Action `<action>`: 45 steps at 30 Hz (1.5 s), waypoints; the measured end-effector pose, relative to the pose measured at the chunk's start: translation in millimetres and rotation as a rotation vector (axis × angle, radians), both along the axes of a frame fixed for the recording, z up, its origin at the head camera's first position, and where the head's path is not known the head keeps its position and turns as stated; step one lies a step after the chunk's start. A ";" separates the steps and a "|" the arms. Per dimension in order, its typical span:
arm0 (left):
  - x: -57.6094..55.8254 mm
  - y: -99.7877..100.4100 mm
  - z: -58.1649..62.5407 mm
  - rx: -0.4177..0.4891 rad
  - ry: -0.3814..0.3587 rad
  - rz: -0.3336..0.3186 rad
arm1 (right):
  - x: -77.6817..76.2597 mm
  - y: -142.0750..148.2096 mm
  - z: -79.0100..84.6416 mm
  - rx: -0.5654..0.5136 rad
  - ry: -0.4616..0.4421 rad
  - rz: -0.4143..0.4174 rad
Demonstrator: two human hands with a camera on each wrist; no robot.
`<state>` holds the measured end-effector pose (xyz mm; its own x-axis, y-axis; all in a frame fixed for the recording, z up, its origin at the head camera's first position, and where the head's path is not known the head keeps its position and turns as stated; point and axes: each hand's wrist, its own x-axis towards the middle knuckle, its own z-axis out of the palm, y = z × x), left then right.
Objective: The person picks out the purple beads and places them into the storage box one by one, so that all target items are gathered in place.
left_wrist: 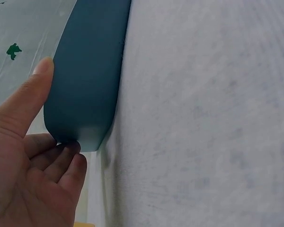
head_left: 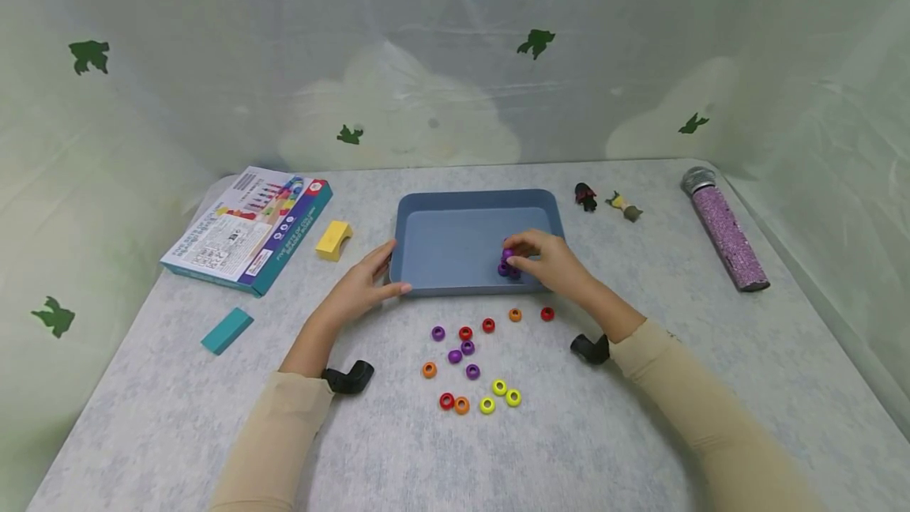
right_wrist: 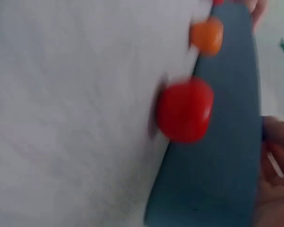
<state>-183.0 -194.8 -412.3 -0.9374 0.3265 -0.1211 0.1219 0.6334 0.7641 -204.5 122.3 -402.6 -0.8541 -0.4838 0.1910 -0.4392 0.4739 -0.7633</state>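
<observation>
A shallow blue-grey tray (head_left: 455, 235) lies on the table in front of me. My left hand (head_left: 362, 287) holds its near left corner; in the left wrist view the thumb (left_wrist: 43, 71) lies along the rim and the fingers curl against the end wall. Inside the tray's right part, my right hand (head_left: 543, 259) pinches a purple pony bead (head_left: 508, 254) just above a small cluster of purple beads (head_left: 504, 269). The fingertips partly hide the cluster. Blurred in the right wrist view, a red bead (right_wrist: 185, 111) and an orange bead (right_wrist: 207, 36) appear before the tray wall.
Loose purple, red, orange and yellow beads (head_left: 500, 388) are scattered nearer me. On the left lie a boxed game (head_left: 245, 227), a yellow arch block (head_left: 332, 241) and a teal block (head_left: 227, 330). Two small figurines (head_left: 586, 197) and a glittery pink microphone (head_left: 728, 235) lie right.
</observation>
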 end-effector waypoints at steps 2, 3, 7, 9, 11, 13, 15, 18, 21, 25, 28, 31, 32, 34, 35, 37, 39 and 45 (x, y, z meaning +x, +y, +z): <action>-0.4 -0.2 -0.6 0.002 0.005 -0.006 | -9.2 2.1 -3.0 0.035 -0.050 -0.048; -0.6 -0.3 -1.0 0.002 0.005 -0.006 | -12.9 2.6 -4.4 0.054 -0.075 -0.066; -0.3 -0.7 -1.3 0.003 0.003 -0.006 | -21.9 1.0 -6.6 0.144 -0.138 -0.118; 0.0 -0.8 -1.5 0.005 0.001 -0.001 | -24.5 -0.2 -7.2 0.188 -0.151 -0.129; 0.3 -1.0 -1.5 0.008 -0.002 0.001 | -25.7 -1.3 -7.1 0.225 -0.164 -0.134; 0.4 -0.9 -1.1 0.010 -0.002 0.003 | -25.9 -2.4 -6.2 0.246 -0.175 -0.135; 0.3 -1.1 -1.3 0.008 -0.004 0.003 | -25.6 -3.1 -5.5 0.254 -0.186 -0.136; 0.1 -1.5 -1.5 0.010 -0.004 -0.007 | -23.1 -3.4 -4.9 0.225 -0.194 -0.145; 0.3 -1.7 -2.1 0.014 -0.002 -0.014 | -15.2 -2.8 -2.7 0.143 -0.167 -0.127; 0.3 -1.6 -2.0 0.018 -0.005 -0.012 | 7.3 -5.3 6.9 -0.018 -0.085 -0.021; -0.5 -2.1 -2.3 0.019 -0.008 -0.009 | 30.5 -12.4 18.3 -0.117 -0.045 0.089; -1.2 -2.3 -3.0 0.016 -0.004 -0.005 | 54.2 -22.5 28.9 -0.168 -0.053 0.188; -1.4 -2.2 -3.1 0.015 -0.002 -0.004 | 61.6 -26.0 31.6 -0.169 -0.066 0.206; -1.7 -1.9 -3.3 0.012 0.001 -0.003 | 72.7 -32.2 31.9 -0.176 -0.104 0.249; -1.8 -1.8 -3.4 0.010 0.002 -0.003 | 76.3 -34.4 29.1 -0.174 -0.123 0.267; -2.0 -1.5 -3.5 0.007 0.000 0.000 | 80.2 -38.1 19.2 -0.150 -0.159 0.293; -2.0 -1.3 -3.5 0.009 -0.004 0.003 | 80.9 -40.7 6.5 -0.128 -0.197 0.310; -1.4 -1.4 -3.4 0.025 -0.004 0.005 | 79.1 -45.7 -21.4 -0.042 -0.201 0.320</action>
